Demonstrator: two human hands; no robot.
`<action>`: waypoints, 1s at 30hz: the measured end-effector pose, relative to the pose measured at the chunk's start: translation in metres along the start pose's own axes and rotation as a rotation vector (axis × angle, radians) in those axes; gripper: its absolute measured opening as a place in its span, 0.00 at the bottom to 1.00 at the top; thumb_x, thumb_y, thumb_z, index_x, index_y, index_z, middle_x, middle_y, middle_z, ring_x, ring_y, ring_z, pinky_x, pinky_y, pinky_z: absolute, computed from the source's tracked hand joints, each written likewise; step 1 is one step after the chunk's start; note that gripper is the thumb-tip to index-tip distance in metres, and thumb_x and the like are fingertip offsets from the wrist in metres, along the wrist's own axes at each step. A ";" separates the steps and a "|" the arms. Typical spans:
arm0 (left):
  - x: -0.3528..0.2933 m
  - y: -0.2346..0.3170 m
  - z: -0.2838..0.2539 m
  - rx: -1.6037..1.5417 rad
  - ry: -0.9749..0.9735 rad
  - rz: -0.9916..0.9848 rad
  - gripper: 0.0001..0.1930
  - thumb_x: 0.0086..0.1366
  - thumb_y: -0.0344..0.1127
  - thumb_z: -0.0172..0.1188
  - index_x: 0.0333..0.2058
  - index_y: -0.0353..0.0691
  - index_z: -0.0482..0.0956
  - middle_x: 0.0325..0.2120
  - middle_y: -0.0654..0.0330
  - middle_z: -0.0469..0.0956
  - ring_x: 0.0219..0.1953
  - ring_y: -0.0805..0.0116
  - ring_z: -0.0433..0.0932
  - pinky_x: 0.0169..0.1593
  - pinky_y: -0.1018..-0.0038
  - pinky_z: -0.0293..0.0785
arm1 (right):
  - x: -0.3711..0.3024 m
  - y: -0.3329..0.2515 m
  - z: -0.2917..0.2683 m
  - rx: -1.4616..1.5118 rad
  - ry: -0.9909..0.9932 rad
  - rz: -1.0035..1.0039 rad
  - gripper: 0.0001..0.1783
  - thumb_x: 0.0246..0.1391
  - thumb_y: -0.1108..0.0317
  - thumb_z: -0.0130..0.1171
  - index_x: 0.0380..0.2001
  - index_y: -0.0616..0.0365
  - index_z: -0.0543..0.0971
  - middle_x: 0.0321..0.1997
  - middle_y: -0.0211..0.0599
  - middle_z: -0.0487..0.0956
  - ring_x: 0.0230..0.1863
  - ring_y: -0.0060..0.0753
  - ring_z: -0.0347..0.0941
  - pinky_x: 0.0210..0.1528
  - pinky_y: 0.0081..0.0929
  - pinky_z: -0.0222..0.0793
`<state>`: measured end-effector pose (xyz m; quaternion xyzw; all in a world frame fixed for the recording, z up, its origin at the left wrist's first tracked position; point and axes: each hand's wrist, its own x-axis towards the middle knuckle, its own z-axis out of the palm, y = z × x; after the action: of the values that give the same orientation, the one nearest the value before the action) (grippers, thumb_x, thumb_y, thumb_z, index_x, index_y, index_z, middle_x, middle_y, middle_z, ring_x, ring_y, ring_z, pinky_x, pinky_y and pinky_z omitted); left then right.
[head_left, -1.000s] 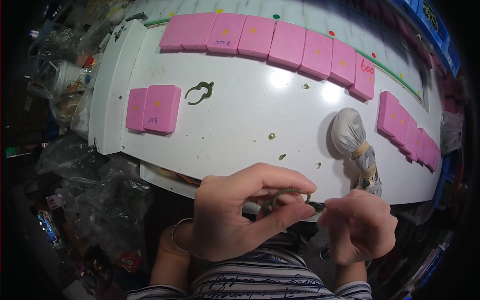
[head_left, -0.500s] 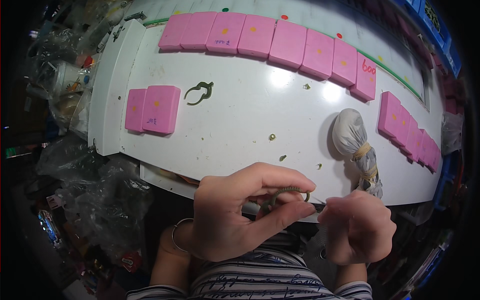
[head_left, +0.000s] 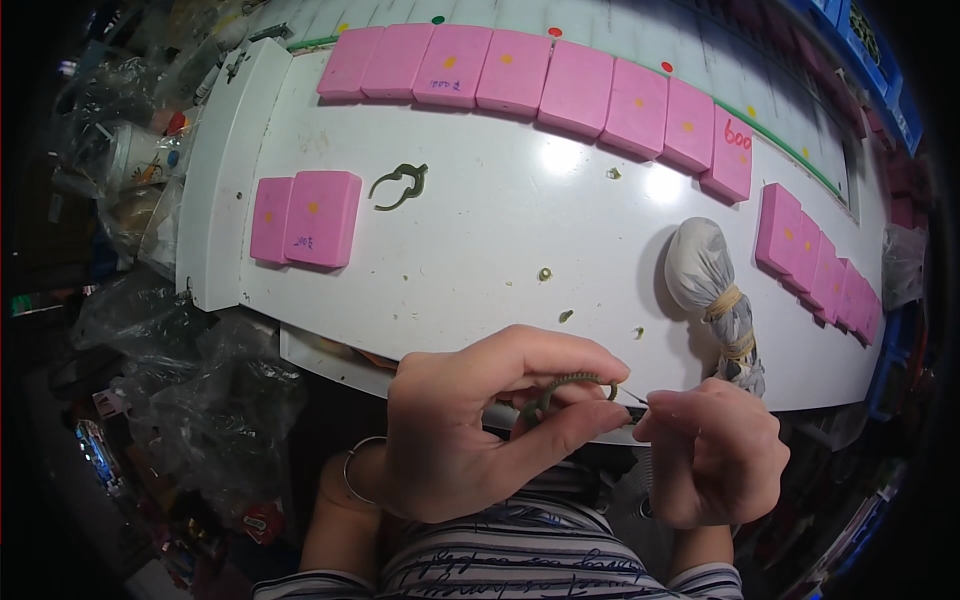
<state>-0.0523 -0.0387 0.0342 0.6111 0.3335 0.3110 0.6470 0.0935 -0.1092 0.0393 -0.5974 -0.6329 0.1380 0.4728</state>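
Left hand [head_left: 470, 430] pinched on a small olive-green curved piece [head_left: 562, 385]; right hand [head_left: 712, 450] pinched on a thin needle-like tool [head_left: 632, 396].

Almost nothing is seen to have moved over the last second: same grips, piece held just in front of the white table [head_left: 480, 250] edge, tool tip kept at its right end, so fine work looks mid-step. Containers: a row of closed pink boxes [head_left: 560, 85], contents hidden; a tied grey cloth pouch [head_left: 705, 275], contents not visible. A second green piece [head_left: 398, 185] is left loose.
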 end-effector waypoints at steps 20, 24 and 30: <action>0.002 0.001 -0.001 0.031 -0.005 0.018 0.10 0.50 0.19 0.62 0.32 0.24 0.72 0.26 0.49 0.77 0.27 0.70 0.78 0.32 0.80 0.75 | 0.017 -0.003 -0.015 -0.100 -0.354 -0.052 0.09 0.38 0.87 0.54 0.26 0.66 0.73 0.13 0.35 0.74 0.13 0.26 0.68 0.16 0.19 0.60; 0.000 -0.001 -0.001 -0.002 0.011 -0.010 0.10 0.50 0.19 0.62 0.31 0.24 0.72 0.25 0.49 0.77 0.27 0.70 0.78 0.32 0.80 0.75 | 0.010 0.000 -0.009 -0.060 -0.219 -0.058 0.09 0.40 0.86 0.56 0.27 0.66 0.73 0.13 0.35 0.74 0.13 0.26 0.68 0.16 0.20 0.61; 0.000 -0.003 -0.002 0.036 0.011 0.011 0.10 0.50 0.19 0.63 0.31 0.24 0.72 0.25 0.49 0.77 0.26 0.70 0.78 0.31 0.80 0.75 | 0.002 0.004 0.003 -0.036 -0.076 -0.068 0.09 0.40 0.85 0.57 0.28 0.67 0.72 0.14 0.36 0.74 0.13 0.27 0.69 0.17 0.19 0.61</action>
<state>-0.0542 -0.0376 0.0315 0.6228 0.3393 0.3116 0.6323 0.0945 -0.1050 0.0360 -0.5782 -0.6729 0.1330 0.4419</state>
